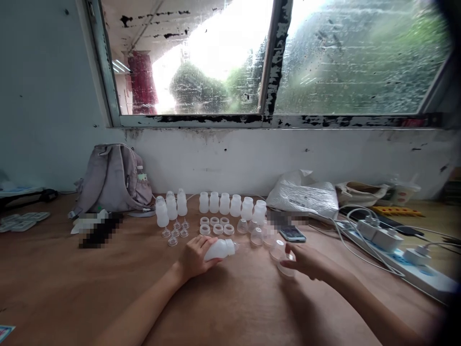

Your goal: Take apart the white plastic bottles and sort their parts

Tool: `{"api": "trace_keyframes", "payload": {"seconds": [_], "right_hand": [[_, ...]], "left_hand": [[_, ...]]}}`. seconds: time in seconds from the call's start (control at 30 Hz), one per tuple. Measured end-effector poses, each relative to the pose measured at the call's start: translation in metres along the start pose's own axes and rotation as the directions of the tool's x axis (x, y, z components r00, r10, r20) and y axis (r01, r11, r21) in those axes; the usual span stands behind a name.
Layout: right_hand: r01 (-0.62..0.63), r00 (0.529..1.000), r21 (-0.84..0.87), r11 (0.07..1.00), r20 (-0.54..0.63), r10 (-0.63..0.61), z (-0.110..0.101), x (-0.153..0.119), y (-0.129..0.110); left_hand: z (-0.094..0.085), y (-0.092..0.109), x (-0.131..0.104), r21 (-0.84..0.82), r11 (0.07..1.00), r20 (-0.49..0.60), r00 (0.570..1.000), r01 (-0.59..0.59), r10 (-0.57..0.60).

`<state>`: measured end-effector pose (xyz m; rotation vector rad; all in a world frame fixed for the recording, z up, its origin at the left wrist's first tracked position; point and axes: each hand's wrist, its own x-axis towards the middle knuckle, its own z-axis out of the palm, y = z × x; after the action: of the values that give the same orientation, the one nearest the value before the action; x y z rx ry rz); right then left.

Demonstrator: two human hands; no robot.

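My left hand [197, 257] is wrapped round a frosted baby bottle [217, 250], which is tipped on its side with a collar and a clear nipple pointing right. My right hand [306, 261] has its thumb and fingers curled on a clear dome cap [287, 267] at the right of the work area. Another clear cap [277, 249] lies just behind it. More clear caps [257, 236] stand further back. White collar rings [216, 228] lie in two rows behind the left hand. Clear nipples [173, 237] are grouped to the left of the rings.
Several open bottles [225, 203] stand in a row at the back, and three topped bottles [171, 205] stand left of them. A phone [293, 233], a silver bag [306, 194] and a power strip [396, 254] with cables lie right. A backpack [111, 180] leans against the wall.
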<state>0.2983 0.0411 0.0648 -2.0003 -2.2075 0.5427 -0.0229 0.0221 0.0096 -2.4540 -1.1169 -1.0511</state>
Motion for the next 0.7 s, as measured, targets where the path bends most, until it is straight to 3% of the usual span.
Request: {"api": "trace_keyframes", "payload": {"seconds": [0.1, 0.2, 0.27, 0.37, 0.5, 0.7], "right_hand": [[0.062, 0.998, 0.077, 0.995, 0.008, -0.063, 0.003, 0.004, -0.009], [0.243, 0.970, 0.211, 0.947, -0.083, -0.230, -0.005, 0.010, -0.036], [0.395, 0.914, 0.316, 0.863, -0.230, -0.334, -0.007, 0.016, -0.057], [0.517, 0.856, 0.566, 0.642, -0.324, -0.403, 0.004, 0.026, -0.079], [0.470, 0.875, 0.769, 0.434, -0.343, -0.341, 0.027, 0.035, -0.083], [0.433, 0.896, 0.812, 0.392, -0.337, -0.290, 0.036, 0.034, -0.077]], "left_hand": [[-0.001, 0.001, 0.001, -0.034, 0.998, 0.024, 0.998, 0.055, -0.055], [-0.004, 0.000, 0.003, -0.130, 0.969, 0.018, 0.977, 0.211, -0.210], [-0.006, -0.001, 0.005, -0.218, 0.919, 0.008, 0.942, 0.329, -0.335], [-0.008, -0.005, 0.007, -0.314, 0.843, 0.039, 0.892, 0.438, -0.449], [-0.004, -0.009, 0.007, -0.345, 0.807, 0.076, 0.871, 0.479, -0.485], [0.002, -0.009, 0.005, -0.327, 0.823, 0.116, 0.884, 0.465, -0.453]]}}
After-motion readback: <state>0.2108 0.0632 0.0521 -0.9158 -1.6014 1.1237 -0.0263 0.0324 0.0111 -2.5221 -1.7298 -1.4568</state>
